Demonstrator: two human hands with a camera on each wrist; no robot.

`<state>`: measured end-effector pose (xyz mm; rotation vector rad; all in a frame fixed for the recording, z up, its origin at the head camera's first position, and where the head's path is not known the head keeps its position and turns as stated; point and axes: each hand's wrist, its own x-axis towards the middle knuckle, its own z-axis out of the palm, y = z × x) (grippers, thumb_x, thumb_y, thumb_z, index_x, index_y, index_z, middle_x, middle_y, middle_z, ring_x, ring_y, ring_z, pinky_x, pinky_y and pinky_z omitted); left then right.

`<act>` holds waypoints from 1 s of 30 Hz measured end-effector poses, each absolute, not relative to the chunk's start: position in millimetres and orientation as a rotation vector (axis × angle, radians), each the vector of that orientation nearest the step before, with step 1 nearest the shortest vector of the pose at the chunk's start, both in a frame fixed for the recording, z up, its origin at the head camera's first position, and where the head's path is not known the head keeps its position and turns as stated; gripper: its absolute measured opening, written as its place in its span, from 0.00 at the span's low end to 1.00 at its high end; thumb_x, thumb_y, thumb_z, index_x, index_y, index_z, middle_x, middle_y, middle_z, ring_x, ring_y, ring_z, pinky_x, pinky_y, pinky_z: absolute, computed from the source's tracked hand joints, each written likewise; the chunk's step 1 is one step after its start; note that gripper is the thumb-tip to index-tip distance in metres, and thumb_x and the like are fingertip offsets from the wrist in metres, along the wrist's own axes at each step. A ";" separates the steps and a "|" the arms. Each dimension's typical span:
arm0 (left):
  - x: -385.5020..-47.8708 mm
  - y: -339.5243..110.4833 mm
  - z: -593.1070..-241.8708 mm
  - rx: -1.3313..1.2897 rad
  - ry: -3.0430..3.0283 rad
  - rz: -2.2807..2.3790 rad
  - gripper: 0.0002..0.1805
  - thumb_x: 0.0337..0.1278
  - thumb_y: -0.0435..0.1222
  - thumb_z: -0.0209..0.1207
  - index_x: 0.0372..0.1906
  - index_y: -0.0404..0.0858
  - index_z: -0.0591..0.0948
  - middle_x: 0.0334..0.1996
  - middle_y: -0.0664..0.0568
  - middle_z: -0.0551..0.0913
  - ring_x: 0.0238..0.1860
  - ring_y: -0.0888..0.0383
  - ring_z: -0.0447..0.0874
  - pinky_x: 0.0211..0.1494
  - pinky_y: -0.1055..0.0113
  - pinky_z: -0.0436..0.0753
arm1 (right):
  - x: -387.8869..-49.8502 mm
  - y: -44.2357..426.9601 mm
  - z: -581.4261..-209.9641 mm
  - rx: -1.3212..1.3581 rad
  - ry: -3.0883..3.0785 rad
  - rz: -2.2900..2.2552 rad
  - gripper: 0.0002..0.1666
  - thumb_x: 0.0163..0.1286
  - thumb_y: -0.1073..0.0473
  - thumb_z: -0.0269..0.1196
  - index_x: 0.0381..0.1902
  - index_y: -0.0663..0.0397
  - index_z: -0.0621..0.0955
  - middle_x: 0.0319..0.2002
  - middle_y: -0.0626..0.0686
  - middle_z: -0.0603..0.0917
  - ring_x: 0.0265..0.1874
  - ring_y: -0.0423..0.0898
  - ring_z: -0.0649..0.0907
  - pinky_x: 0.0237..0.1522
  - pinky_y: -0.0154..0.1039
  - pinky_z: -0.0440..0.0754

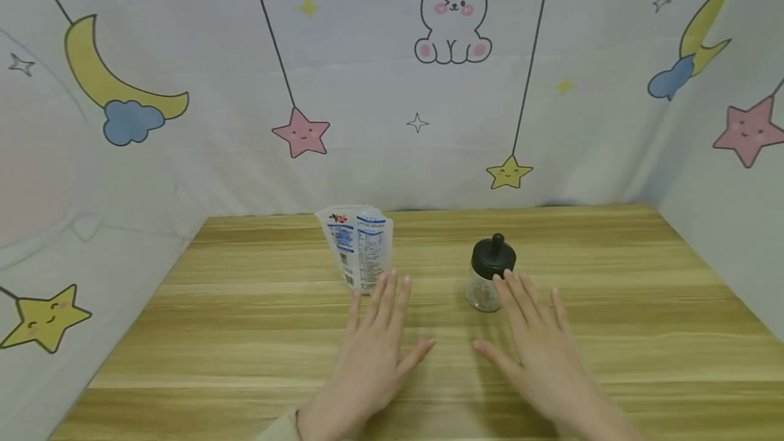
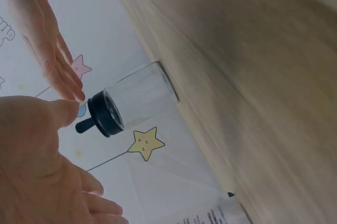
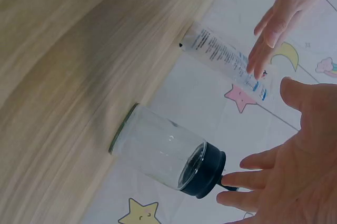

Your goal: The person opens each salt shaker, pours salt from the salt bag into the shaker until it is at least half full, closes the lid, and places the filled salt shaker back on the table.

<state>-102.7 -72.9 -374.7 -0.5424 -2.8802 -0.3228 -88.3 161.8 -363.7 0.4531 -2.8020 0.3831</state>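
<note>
A clear glass jar (image 1: 484, 295) with a black lid (image 1: 493, 257) and an upright knob stands on the table. It looks see-through, with no visible filling, in the right wrist view. To its left a white plastic pouch (image 1: 361, 250) with blue print stands upright. My left hand (image 1: 373, 352) is held palm down above the table in front of the pouch, fingers straight and holding nothing. Likewise, my right hand (image 1: 542, 352) hovers in front of the jar with its fingers extended, overlapping the jar's right side in the head view. Both wrist views show the hands raised off the wood.
The wood-grain table (image 1: 245, 346) runs back to a pale cloth backdrop (image 1: 380, 73) printed with stars, moons and a rabbit. The cloth also hangs along the left and right sides.
</note>
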 end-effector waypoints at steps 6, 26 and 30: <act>-108.4 -69.8 -372.4 -0.594 -2.878 -0.417 0.46 0.64 0.61 0.46 0.77 0.41 0.46 0.77 0.47 0.43 0.78 0.49 0.41 0.76 0.44 0.49 | -93.2 164.4 -357.7 0.425 -2.780 0.458 0.49 0.66 0.33 0.56 0.74 0.54 0.56 0.71 0.62 0.63 0.72 0.61 0.61 0.75 0.59 0.40; -136.8 -48.2 -363.1 -0.747 -2.883 -0.557 0.48 0.63 0.59 0.51 0.76 0.38 0.47 0.76 0.41 0.50 0.76 0.46 0.50 0.74 0.49 0.60 | -120.2 176.7 -349.9 0.424 -2.562 0.618 0.46 0.58 0.49 0.71 0.67 0.64 0.65 0.61 0.65 0.74 0.59 0.64 0.73 0.57 0.63 0.70; -142.5 -44.3 -363.6 -0.773 -2.891 -0.627 0.49 0.62 0.59 0.53 0.76 0.38 0.47 0.76 0.41 0.50 0.76 0.47 0.51 0.74 0.51 0.59 | -125.6 177.9 -347.4 0.382 -2.610 0.683 0.46 0.59 0.48 0.69 0.68 0.63 0.64 0.63 0.67 0.72 0.61 0.66 0.72 0.58 0.66 0.69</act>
